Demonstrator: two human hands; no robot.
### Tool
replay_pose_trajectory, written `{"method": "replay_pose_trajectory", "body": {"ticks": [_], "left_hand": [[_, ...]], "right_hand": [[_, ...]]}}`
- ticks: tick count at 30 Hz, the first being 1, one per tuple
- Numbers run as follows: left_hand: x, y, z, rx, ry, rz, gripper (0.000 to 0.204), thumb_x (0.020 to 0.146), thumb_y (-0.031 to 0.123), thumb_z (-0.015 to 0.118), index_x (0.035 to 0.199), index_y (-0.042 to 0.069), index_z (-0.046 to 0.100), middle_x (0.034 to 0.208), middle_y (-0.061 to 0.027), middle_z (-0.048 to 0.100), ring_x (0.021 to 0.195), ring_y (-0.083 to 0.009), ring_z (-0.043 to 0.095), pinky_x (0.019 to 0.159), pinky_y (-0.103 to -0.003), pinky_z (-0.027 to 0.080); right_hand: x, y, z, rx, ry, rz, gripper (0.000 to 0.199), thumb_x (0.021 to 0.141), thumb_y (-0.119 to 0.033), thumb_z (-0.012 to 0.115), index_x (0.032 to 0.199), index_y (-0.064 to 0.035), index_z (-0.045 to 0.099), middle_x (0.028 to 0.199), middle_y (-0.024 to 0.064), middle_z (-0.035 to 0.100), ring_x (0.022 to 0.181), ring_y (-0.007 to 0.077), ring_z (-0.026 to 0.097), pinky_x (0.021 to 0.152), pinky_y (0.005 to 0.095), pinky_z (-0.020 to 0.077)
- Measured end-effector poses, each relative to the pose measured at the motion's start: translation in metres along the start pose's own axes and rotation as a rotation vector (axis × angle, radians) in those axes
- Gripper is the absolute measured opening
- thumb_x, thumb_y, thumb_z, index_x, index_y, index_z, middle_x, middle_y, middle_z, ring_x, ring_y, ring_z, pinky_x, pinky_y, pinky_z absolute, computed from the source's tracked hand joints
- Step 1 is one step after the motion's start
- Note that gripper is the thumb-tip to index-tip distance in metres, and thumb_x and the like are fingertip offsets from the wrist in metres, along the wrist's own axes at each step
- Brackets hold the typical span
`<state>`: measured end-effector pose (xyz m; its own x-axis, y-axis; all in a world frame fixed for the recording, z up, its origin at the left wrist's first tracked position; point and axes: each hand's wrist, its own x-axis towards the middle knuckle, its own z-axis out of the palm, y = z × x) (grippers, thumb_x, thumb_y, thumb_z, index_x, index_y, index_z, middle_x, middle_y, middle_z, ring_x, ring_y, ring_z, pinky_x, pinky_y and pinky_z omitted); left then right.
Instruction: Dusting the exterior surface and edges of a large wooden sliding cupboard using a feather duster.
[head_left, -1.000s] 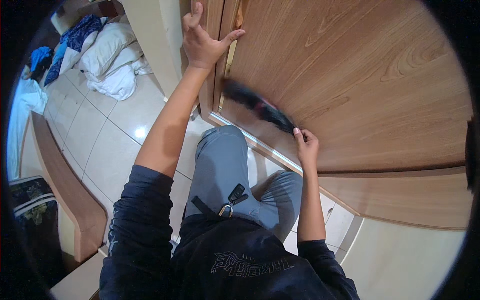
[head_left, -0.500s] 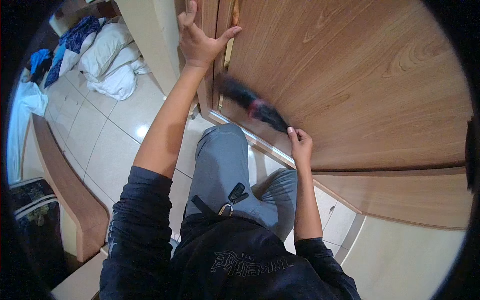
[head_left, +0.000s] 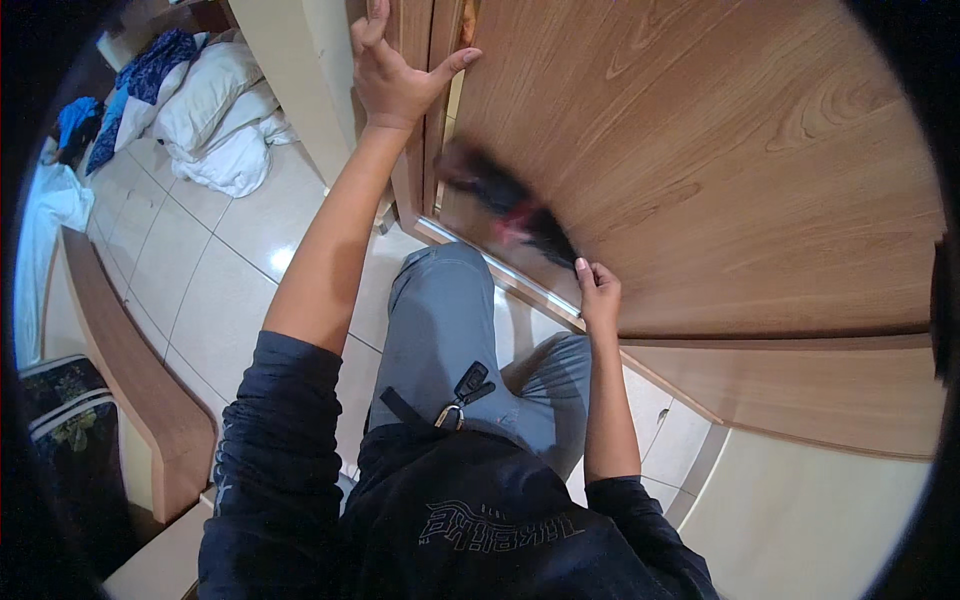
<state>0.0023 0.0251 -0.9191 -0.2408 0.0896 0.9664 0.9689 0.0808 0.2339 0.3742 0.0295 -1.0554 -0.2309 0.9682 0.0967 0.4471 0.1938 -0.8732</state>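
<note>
– your left hand (head_left: 392,88) is spread at the flat brown wood-grain panel (head_left: 700,150), left side, perhaps bracing!
– your right hand (head_left: 598,297) pinches the long, blurred black-and-red thing (head_left: 512,200) before it, near end only, leaving the rest free!

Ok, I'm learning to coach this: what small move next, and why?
Perhaps sweep the dark item across the wooden panel: the right hand pinches one end, the item's blur suggests swinging, and the left hand is at the frame.

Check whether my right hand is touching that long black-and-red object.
Touching. The head view shows your right hand pinching the lower end of the long black-and-red object between thumb and fingers.
</note>
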Motion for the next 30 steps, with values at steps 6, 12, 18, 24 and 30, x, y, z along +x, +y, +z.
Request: {"method": "replay_pose_trajectory", "body": {"ticks": [6,12,18,24,30], "left_hand": [[0.000,0.002,0.000,0.003,-0.026,-0.036,0.117,0.060,0.062,0.075,0.141,0.001,0.016,0.143,-0.0178,0.030,0.127,-0.0391,0.035,0.106,-0.053,0.029],[0.001,0.002,0.000,0.009,-0.015,0.002,0.118,0.059,0.062,0.075,0.141,0.001,0.016,0.143,-0.0174,0.031,0.128,-0.0383,0.035,0.106,-0.052,0.029],[0.002,0.004,-0.001,0.017,0.017,0.010,0.118,0.058,0.062,0.076,0.141,0.001,0.019,0.141,-0.0178,0.034,0.126,-0.0381,0.037,0.105,-0.050,0.031],[0.004,0.003,-0.002,-0.064,0.008,0.020,0.110,0.056,0.058,0.081,0.133,0.008,0.022,0.117,-0.0197,0.045,0.106,-0.0359,0.050,0.087,-0.044,0.045],[0.006,0.004,0.000,-0.007,0.048,0.061,0.110,0.055,0.059,0.081,0.132,0.006,0.023,0.128,-0.0219,0.042,0.114,-0.0387,0.047,0.094,-0.045,0.043]], "right_hand": [[-0.006,0.012,0.011,-0.370,0.056,-0.049,0.042,0.084,-0.037,0.063,0.070,0.0024,0.060,0.056,0.0197,0.053,0.049,0.0300,0.045,0.052,0.0379,0.0397],[-0.009,0.028,0.032,-0.433,0.076,-0.080,0.042,0.084,-0.038,0.063,0.070,0.0016,0.062,0.057,0.0212,0.054,0.050,0.0330,0.049,0.053,0.0399,0.0410],[-0.007,0.036,0.040,-0.394,0.046,-0.105,0.042,0.084,-0.037,0.062,0.071,0.0029,0.061,0.059,0.0224,0.055,0.053,0.0354,0.052,0.053,0.0416,0.0412],[-0.006,0.044,0.050,-0.335,-0.072,0.027,0.039,0.084,-0.038,0.063,0.075,-0.0003,0.065,0.065,0.0234,0.058,0.061,0.0402,0.059,0.058,0.0452,0.0443],[-0.005,0.045,0.060,-0.425,0.023,-0.096,0.040,0.082,-0.037,0.064,0.071,0.0014,0.064,0.064,0.0241,0.058,0.061,0.0407,0.058,0.057,0.0451,0.0444]]}}
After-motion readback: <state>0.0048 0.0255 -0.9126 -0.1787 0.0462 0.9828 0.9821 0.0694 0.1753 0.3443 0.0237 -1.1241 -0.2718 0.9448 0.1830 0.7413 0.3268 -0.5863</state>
